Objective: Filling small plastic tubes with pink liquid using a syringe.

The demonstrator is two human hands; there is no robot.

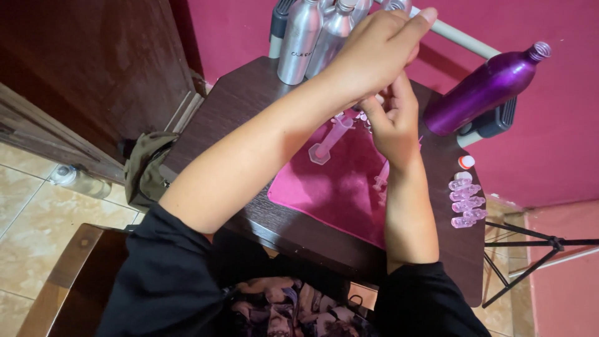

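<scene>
Pink cloth [337, 181] was spread on the table [249, 100], and both hands were raised together above it. Something small was pinched between the left hand [374, 53] and the right hand [393, 122], but it was hidden by the fingers. A cylinder [331, 140] lay tilted just below, nearer the right hand.

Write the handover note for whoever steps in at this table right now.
Left hand: raised over the table, fingers closed; what it holds is hidden.
Right hand: just beneath it, fingertips meeting the left.
Pink measuring cylinder stands tilted on the pink cloth; a pink syringe lies there.
Silver bottles stand at the back; purple bottle is uncapped.
Small clear vials are lined up at right.
</scene>
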